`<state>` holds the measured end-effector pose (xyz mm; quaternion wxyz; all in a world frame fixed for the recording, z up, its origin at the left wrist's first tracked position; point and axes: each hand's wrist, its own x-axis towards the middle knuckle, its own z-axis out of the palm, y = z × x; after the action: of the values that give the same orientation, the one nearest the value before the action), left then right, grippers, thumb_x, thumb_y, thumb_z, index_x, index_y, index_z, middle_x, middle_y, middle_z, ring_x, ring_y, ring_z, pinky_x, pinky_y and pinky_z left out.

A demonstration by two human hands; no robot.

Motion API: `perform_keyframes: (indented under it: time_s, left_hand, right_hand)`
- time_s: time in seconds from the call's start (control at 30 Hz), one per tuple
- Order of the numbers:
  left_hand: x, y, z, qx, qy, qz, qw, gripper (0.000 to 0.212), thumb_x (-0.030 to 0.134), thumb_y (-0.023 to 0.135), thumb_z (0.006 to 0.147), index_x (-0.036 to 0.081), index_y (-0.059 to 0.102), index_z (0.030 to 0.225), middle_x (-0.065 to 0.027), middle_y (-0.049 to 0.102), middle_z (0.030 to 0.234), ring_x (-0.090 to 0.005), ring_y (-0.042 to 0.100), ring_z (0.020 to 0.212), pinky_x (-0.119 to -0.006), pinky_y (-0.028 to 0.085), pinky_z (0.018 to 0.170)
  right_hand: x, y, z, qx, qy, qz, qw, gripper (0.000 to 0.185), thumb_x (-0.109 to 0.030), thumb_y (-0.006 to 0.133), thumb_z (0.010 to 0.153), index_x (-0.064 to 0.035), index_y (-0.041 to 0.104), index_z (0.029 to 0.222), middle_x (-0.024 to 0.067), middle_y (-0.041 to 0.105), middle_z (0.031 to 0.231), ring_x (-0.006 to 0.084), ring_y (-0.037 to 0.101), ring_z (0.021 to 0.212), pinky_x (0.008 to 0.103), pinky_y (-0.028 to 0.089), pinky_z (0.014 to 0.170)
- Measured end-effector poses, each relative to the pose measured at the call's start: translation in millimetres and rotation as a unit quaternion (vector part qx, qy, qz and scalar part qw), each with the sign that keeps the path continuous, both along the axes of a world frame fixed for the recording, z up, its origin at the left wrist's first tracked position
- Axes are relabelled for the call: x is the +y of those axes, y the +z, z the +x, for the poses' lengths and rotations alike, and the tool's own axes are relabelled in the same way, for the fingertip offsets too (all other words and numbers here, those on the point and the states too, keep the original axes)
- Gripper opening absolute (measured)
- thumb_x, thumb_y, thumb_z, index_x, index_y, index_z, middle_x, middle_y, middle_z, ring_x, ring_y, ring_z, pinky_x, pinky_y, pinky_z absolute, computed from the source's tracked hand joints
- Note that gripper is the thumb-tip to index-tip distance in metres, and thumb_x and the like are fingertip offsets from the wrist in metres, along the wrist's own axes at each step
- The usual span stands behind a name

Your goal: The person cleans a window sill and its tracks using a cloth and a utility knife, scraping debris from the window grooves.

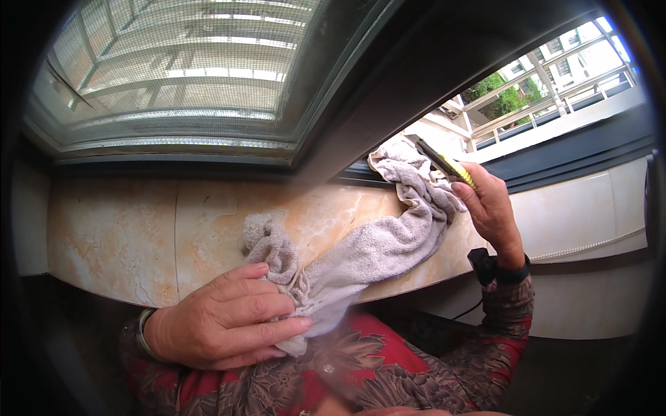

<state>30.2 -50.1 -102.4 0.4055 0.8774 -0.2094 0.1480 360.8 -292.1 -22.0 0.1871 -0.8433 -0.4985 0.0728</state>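
Note:
My left hand (pixel 223 317) grips one end of a grey-white terry towel (pixel 364 255) at the front edge of the marble-patterned tiled windowsill (pixel 125 239). From there the towel stretches right and away over the sill. Its far end lies bunched on the dark window track. In my right hand (pixel 486 208) is a black and yellow tool, which looks like a snap-off utility knife (pixel 446 164). Its narrow tip points up and left, over the far end of the towel. Whether the blade is extended is hard to tell, and my right fingers partly hide the grip.
A glass window panel with an insect screen (pixel 182 78) stands at the left, beside a thick dark frame (pixel 359 88). Beyond the opening at right is a metal railing (pixel 546 83). A beaded cord (pixel 598 243) hangs by the right wall.

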Motion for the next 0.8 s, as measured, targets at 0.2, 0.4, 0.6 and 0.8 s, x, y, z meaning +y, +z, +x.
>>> perform_keyframes:
  time_s: [0.2, 0.4, 0.6, 0.8]
  left_hand:
    - [-1, -1, 0, -0.002, 0.002, 0.003, 1.000, 0.041, 0.026, 0.075, 0.084, 0.009, 0.072, 0.122, -0.0075, 0.066, 0.108, -0.0228, 0.066, 0.099, -0.047, 0.037, 0.110]
    - [1, 3, 1, 0.004, -0.001, -0.004, 1.000, 0.042, 0.022, 0.075, 0.084, 0.007, 0.069, 0.123, -0.0072, 0.064, 0.110, -0.0228, 0.065, 0.102, -0.045, 0.039, 0.109]
    - [0, 1, 0, 0.001, 0.001, 0.001, 1.000, 0.040, 0.027, 0.074, 0.086, 0.009, 0.072, 0.122, -0.0078, 0.066, 0.109, -0.0230, 0.066, 0.099, -0.047, 0.038, 0.108]
    - [0, -3, 0, -0.004, 0.002, 0.001, 1.000, 0.039, 0.027, 0.073, 0.086, 0.009, 0.072, 0.121, -0.0077, 0.066, 0.109, -0.0230, 0.066, 0.098, -0.047, 0.038, 0.108]
  right_hand:
    - [-4, 2, 0, -0.024, 0.008, -0.054, 0.998, 0.024, -0.018, 0.069, 0.092, -0.0012, 0.063, 0.110, 0.0203, 0.066, 0.091, 0.0400, 0.064, 0.085, 0.0402, 0.051, 0.074]
    - [-15, 10, 12, -0.111, 0.058, -0.065, 0.990, 0.028, -0.020, 0.069, 0.090, -0.0050, 0.066, 0.114, 0.0164, 0.067, 0.094, 0.0378, 0.064, 0.087, 0.0409, 0.051, 0.075]
    - [7, 1, 15, -0.134, 0.099, -0.095, 0.981, 0.030, -0.016, 0.069, 0.088, -0.0078, 0.066, 0.117, 0.0139, 0.065, 0.091, 0.0350, 0.064, 0.084, 0.0410, 0.051, 0.074]
    - [33, -2, 13, -0.148, 0.178, -0.099, 0.968, 0.038, -0.008, 0.069, 0.084, -0.0087, 0.066, 0.122, 0.0134, 0.064, 0.087, 0.0325, 0.064, 0.079, 0.0392, 0.050, 0.070]
